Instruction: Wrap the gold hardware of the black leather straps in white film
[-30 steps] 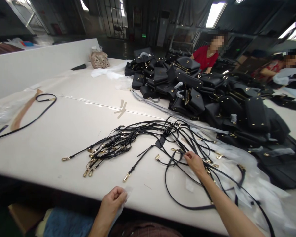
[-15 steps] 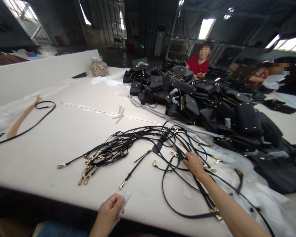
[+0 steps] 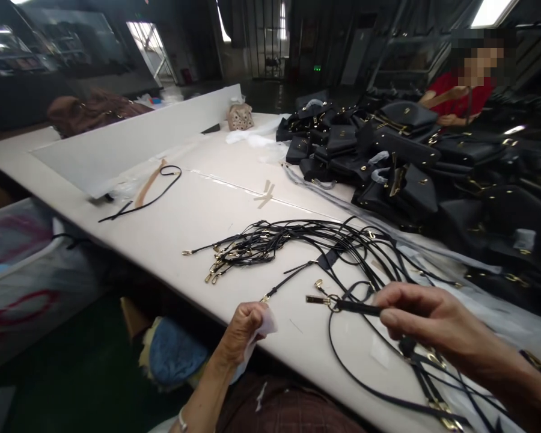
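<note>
The left hand and right hand are 2 bare hands on bare forearms. 1 thin, silvery bracelet circles the left wrist. Nearest, a dark brown garment with faint grid lines covers the lap; 1 ragged whitish streak marks its left part.

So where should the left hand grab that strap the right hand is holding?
Best by the gold clip, I'd say, from the left: that end of the black strap sticks out leftward, past the pinching right hand. The left hand holds a white sheet, so putting that down first might help.
</note>
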Available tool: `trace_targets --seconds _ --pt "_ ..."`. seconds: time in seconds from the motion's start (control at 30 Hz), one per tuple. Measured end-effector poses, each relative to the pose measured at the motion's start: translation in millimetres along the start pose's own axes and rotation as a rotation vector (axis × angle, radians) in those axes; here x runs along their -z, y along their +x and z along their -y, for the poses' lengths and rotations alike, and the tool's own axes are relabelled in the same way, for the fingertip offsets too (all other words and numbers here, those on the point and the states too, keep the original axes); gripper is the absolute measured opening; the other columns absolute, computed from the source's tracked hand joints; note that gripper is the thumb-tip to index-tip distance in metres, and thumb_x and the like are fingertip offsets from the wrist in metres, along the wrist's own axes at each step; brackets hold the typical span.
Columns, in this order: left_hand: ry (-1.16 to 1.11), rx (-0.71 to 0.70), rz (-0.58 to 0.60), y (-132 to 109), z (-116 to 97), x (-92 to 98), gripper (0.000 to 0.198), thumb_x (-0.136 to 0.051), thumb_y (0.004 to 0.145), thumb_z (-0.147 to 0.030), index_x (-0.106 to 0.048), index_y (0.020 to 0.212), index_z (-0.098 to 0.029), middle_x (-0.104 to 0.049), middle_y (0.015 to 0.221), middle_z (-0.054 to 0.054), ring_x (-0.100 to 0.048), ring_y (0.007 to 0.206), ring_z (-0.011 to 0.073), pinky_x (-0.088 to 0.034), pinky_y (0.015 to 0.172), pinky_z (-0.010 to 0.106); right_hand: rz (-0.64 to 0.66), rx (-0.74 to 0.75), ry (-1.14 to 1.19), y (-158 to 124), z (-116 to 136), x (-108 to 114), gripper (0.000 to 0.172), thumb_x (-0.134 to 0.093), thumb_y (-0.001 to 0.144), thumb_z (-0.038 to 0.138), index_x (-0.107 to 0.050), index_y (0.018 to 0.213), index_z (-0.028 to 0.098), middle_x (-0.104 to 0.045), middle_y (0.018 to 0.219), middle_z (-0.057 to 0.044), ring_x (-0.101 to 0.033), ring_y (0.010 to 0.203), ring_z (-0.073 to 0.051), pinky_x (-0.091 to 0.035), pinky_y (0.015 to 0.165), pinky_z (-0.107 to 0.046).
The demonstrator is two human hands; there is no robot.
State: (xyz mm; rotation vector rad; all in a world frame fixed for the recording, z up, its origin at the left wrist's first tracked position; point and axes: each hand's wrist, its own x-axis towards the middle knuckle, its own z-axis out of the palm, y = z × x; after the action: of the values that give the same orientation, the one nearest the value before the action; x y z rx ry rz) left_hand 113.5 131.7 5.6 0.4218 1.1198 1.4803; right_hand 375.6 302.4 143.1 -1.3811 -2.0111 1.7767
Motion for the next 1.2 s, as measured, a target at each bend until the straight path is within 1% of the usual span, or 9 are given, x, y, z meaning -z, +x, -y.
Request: trace_targets --seconds 0.1,0.2,0.37,0.67,0.83,0.97,1.07,1.13,1.2 --pt "-0.092 -0.072 0.091 -7 7 -13.1 0.061 -0.069 0.071 -0.069 -0.051 0.052 -0.014 -0.040 0.055 -0.004 -0.032 0.047 0.0062 -0.017 0.046 0.023 0.115 0.073 0.003 -13 32 -15 0.038 -0.075 0.071 0.056 -0.071 0.077 0.019 -0.062 0.063 -0.002 -0.050 0.056 -0.014 -0.040 0.049 -0.023" --pt "-0.170 -0.114 0.139 -11 14 -23.2 0.061 -0.065 0.074 -0.072 -0.054 0.057 -0.014 -0.040 0.053 -0.004 -0.033 0.045 0.0064 -0.020 0.046 0.024 0.196 0.154 -0.026 -21 48 -25 0.031 -0.074 0.075 0.050 -0.071 0.074 0.019 -0.062 0.063 -0.001 -0.051 0.059 -0.013 -0.042 0.054 -0.022" --pt "-0.307 -0.142 0.181 -18 17 -36.5 0.055 -0.065 0.077 -0.067 -0.058 0.062 -0.015 -0.041 0.054 -0.004 -0.034 0.046 0.0067 -0.025 0.050 0.024 0.279 0.148 -0.057 -31 50 -33 0.030 -0.073 0.078 0.048 -0.070 0.075 0.019 -0.061 0.063 0.000 -0.049 0.059 -0.011 -0.040 0.054 -0.021" --pt "-0.296 -0.164 0.185 -28 19 -51.8 0.053 -0.065 0.077 -0.067 -0.064 0.070 -0.015 -0.051 0.063 -0.001 -0.043 0.053 0.0086 -0.030 0.052 0.023 0.301 0.133 -0.135 -34 48 -36 0.016 -0.070 0.078 0.032 -0.068 0.073 0.017 -0.061 0.063 0.002 -0.050 0.061 -0.011 -0.039 0.056 -0.022" --pt "-0.101 -0.067 0.314 -19 7 -59.5 0.064 -0.073 0.062 -0.074 -0.071 0.065 -0.010 -0.054 0.055 0.001 -0.044 0.044 0.0083 -0.025 0.044 0.022 0.270 0.179 -0.323 -31 35 -38 0.015 -0.067 0.082 0.033 -0.070 0.077 0.019 -0.061 0.063 0.002 -0.050 0.060 -0.012 -0.037 0.056 -0.023" --pt "0.242 -0.009 0.325 -11 -2 -59.8 0.048 -0.079 0.068 -0.058 -0.076 0.072 -0.010 -0.064 0.063 0.005 -0.051 0.056 0.0121 -0.033 0.054 0.023 0.157 0.355 -0.678 -25 22 -42 0.012 -0.061 0.087 0.031 -0.072 0.087 0.025 -0.068 0.072 0.002 -0.056 0.064 -0.014 -0.034 0.059 -0.025" --pt "0.514 -0.109 0.247 -7 -3 -60.8 0.034 -0.073 0.078 -0.047 -0.077 0.074 -0.014 -0.066 0.071 0.004 -0.055 0.069 0.0150 -0.039 0.066 0.026 0.053 0.456 -0.904 -20 13 -48 0.014 -0.057 0.091 0.027 -0.069 0.087 0.024 -0.071 0.078 0.000 -0.061 0.068 -0.016 -0.031 0.060 -0.028" --pt "0.622 -0.218 0.207 -6 1 -63.8 0.032 -0.068 0.082 -0.045 -0.076 0.075 -0.015 -0.068 0.076 0.006 -0.058 0.079 0.0186 -0.042 0.077 0.029 0.011 0.478 -1.018 -17 8 -56 0.014 -0.056 0.091 0.025 -0.066 0.082 0.021 -0.071 0.077 -0.002 -0.062 0.066 -0.017 -0.027 0.057 -0.029" --pt "0.673 -0.281 0.191 -6 9 -68.0 0.035 -0.064 0.085 -0.047 -0.074 0.074 -0.016 -0.068 0.077 0.006 -0.059 0.081 0.0194 -0.042 0.078 0.030 0.017 0.485 -1.074 -14 6 -64 0.015 -0.056 0.091 0.024 -0.064 0.079 0.020 -0.071 0.075 -0.003 -0.062 0.063 -0.017 -0.024 0.055 -0.030"
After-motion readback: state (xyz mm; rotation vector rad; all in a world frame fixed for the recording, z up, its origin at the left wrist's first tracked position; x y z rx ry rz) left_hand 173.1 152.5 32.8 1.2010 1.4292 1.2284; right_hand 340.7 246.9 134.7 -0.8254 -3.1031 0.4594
